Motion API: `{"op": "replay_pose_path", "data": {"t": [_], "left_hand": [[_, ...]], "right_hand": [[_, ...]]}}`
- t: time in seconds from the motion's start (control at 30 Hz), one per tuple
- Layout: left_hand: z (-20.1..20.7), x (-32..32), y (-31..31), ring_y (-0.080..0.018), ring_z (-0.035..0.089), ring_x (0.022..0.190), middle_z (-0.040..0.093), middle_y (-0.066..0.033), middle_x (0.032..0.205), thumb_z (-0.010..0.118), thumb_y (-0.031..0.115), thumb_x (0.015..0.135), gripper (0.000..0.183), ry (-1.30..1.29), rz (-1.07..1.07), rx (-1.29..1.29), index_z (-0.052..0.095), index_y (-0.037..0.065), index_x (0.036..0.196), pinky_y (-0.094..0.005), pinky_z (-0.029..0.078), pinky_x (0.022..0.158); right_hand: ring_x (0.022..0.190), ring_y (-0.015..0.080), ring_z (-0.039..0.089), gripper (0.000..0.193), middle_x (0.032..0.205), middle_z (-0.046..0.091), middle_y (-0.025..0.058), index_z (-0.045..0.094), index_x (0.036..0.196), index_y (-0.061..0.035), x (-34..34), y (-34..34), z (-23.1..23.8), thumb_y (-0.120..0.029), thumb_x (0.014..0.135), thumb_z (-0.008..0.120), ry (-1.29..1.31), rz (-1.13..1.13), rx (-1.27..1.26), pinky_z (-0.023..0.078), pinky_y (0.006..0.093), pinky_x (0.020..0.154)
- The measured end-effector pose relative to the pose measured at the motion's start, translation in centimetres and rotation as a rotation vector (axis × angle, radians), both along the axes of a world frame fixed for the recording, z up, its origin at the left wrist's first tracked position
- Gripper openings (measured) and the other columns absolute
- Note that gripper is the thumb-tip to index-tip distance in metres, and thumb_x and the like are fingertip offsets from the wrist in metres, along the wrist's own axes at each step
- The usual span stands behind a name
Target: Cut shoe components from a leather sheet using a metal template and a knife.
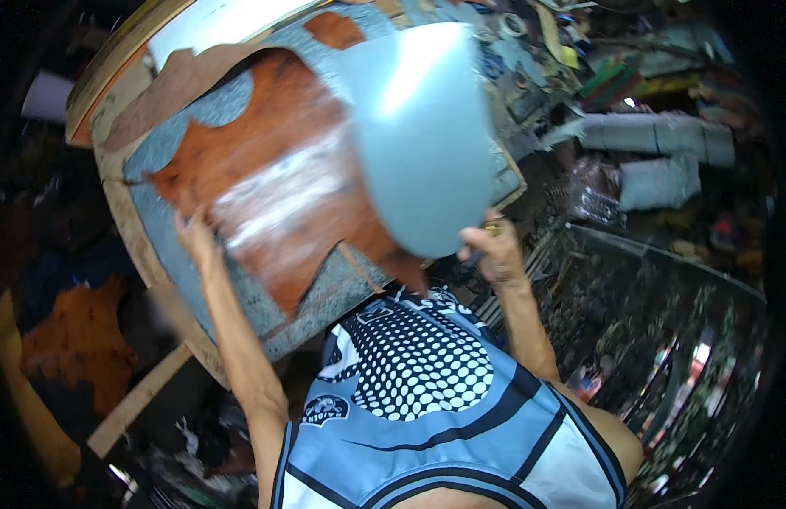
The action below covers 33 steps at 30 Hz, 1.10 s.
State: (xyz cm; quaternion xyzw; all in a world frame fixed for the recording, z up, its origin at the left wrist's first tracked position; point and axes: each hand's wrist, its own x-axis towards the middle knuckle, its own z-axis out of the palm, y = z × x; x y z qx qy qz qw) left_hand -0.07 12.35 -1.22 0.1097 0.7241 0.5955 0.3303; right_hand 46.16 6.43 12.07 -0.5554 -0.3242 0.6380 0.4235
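A glossy reddish-brown leather piece (266,110) with an irregular outline lies over a speckled grey work surface (317,310). My left hand (198,239) is closed at its lower left edge, the fingertips partly hidden. A smooth blue-grey sheet (423,144) with a rounded lower end overlaps the leather's right side and blurs along its edge. Its lower right edge meets my right hand (495,250), where the thumb and fingers are closed on it. Something small and dark shows by those fingers, too unclear to name. A brass-coloured spot shines on this hand.
A duller brown leather strip (168,93) curves along the far left of the board, inside a wooden frame (126,199). Offcuts and tools (520,64) crowd the far right. Wrapped rolls (665,140) lie beyond. More brown leather (79,339) hangs low at left, near a wooden bar (143,399).
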Motion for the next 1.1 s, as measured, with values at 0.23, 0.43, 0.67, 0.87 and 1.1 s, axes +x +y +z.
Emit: {"op": "replay_pose_path", "data": {"t": [0.23,0.43,0.67,0.87,1.1], "left_hand": [[-2.1,-15.2,-5.6,-0.0307,0.059,0.104,0.049,-0.0237,0.130,0.065,0.018,0.092,0.068,0.318,0.120,-0.152,0.027,0.001,0.145,-0.0364,0.055,0.080],[8.4,-3.0,-6.9,-0.0256,0.067,0.094,0.055,-0.0267,0.126,0.044,0.066,0.092,0.079,-0.720,-0.870,0.038,0.048,-0.002,0.132,-0.0317,0.061,0.075],[9.3,4.6,-15.1,-0.0290,0.061,0.114,0.054,-0.0290,0.129,0.067,0.027,0.090,0.065,-1.019,-0.729,0.141,0.040,-0.006,0.138,-0.0382,0.054,0.091],[9.2,6.1,-13.2,-0.0199,0.062,0.109,0.062,-0.0174,0.123,0.066,0.007,0.087,0.062,-0.743,-0.696,0.076,0.037,-0.007,0.140,-0.0303,0.052,0.091],[4.4,4.9,-11.6,-0.0070,0.064,0.088,0.066,-0.0085,0.114,0.062,0.008,0.092,0.056,-0.410,-0.413,0.170,0.038,-0.003,0.141,-0.0185,0.052,0.072]], "right_hand": [[0.061,0.0049,0.057,0.009,0.072,0.060,-0.0035,0.064,0.092,-0.0052,-6.4,-1.7,-1.9,-0.010,0.087,0.069,0.109,0.390,-0.056,0.045,0.0192,0.054],[0.078,0.0144,0.065,0.026,0.091,0.071,0.0063,0.068,0.106,-0.0027,-7.5,1.5,-2.9,0.000,0.080,0.064,-0.092,0.647,0.608,0.050,0.0273,0.070],[0.089,0.0172,0.065,0.026,0.098,0.071,0.0040,0.071,0.095,-0.0092,-9.4,7.5,-3.6,0.002,0.074,0.061,-0.203,0.715,0.800,0.052,0.0311,0.079],[0.111,0.0168,0.061,0.039,0.122,0.065,0.0122,0.066,0.120,-0.0109,-13.4,8.4,-5.0,0.002,0.085,0.056,-0.056,0.392,0.572,0.052,0.0340,0.089],[0.055,0.0033,0.051,0.051,0.076,0.063,0.0011,0.053,0.133,-0.0004,-12.9,5.6,-4.6,-0.027,0.091,0.066,-0.079,0.700,-0.044,0.041,0.0183,0.046]]}}
